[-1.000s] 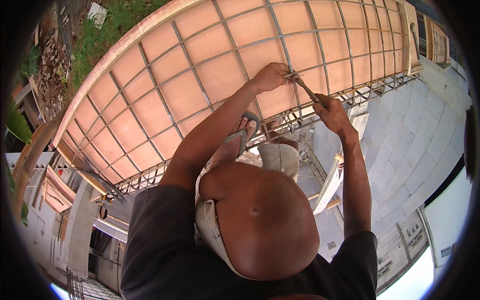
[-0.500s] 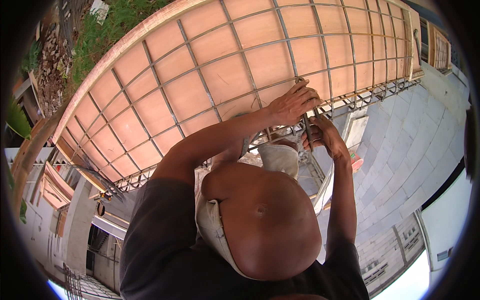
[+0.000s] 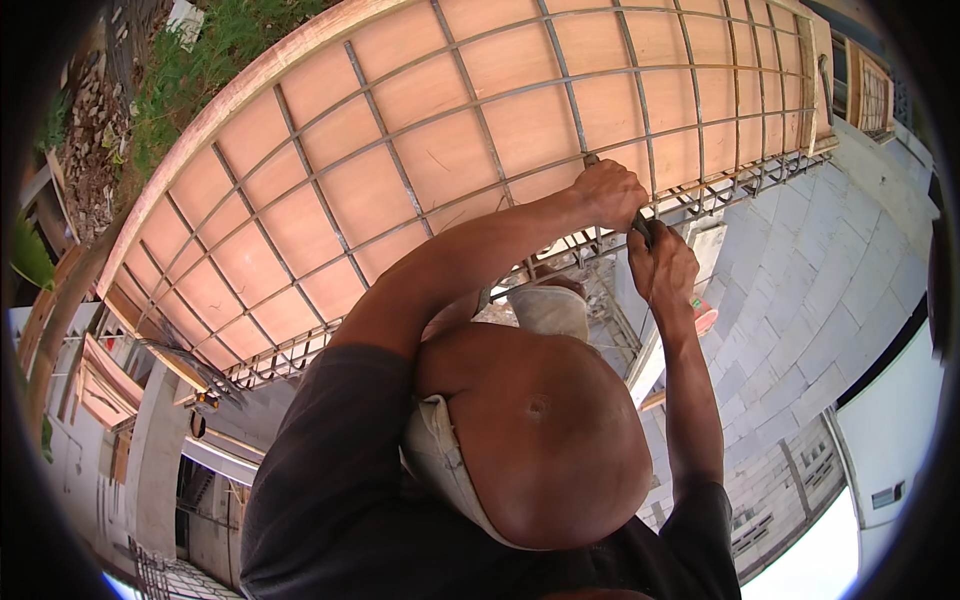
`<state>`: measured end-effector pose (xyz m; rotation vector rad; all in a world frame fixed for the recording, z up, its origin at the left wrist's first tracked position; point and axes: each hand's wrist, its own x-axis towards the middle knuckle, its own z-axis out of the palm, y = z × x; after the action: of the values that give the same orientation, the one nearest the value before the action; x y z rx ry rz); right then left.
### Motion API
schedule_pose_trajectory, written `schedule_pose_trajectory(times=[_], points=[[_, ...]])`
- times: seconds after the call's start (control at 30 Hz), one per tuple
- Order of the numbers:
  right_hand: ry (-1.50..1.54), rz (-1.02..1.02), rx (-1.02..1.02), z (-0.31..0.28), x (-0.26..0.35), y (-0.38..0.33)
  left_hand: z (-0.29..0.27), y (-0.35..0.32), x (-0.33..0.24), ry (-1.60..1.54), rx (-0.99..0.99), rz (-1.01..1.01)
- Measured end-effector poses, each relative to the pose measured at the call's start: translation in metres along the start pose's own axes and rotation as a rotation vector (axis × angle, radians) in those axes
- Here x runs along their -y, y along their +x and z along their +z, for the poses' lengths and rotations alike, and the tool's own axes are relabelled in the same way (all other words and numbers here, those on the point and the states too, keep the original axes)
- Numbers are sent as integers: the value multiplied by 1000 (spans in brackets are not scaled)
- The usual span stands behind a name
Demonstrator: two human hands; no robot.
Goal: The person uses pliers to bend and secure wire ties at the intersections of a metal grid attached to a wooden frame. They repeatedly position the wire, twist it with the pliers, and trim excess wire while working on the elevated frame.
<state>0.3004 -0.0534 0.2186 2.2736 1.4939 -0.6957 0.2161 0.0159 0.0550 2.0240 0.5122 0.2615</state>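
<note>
A long dark metal tool (image 3: 642, 229), like a bar or a lever, slants between my two hands. My left hand (image 3: 608, 194) is closed around its upper part, with the tip showing just past the knuckles against the rebar mesh (image 3: 556, 88). Lower and to the right, my right hand (image 3: 663, 268) grips the other end. The fingers cover much of the tool, so its exact kind is hidden. Both hands are at the mesh's near edge, where the bars meet a row of hooked rebar ends (image 3: 735, 185).
Behind the mesh stands a curved plywood panel (image 3: 400, 170) with a timber edge (image 3: 215, 125). A grey block wall (image 3: 800, 290) rises at the right. Greenery (image 3: 230, 60) and rubble (image 3: 90, 110) lie at the far left. A small wooden frame (image 3: 105, 380) is at the left.
My left hand has closed more tightly over the tool. My right hand has shifted up and slightly right, and the tool has swung from nearly upright to a diagonal slant.
</note>
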Motion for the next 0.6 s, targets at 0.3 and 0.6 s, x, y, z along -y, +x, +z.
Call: schedule_pose_trajectory(times=[0.3,0.6], points=[[72,116,102,24,-21,-3,-17,-6,-10,143,203,67],[214,-186,26,80,-36,-62,-57,-104,0,-351,244,-30]])
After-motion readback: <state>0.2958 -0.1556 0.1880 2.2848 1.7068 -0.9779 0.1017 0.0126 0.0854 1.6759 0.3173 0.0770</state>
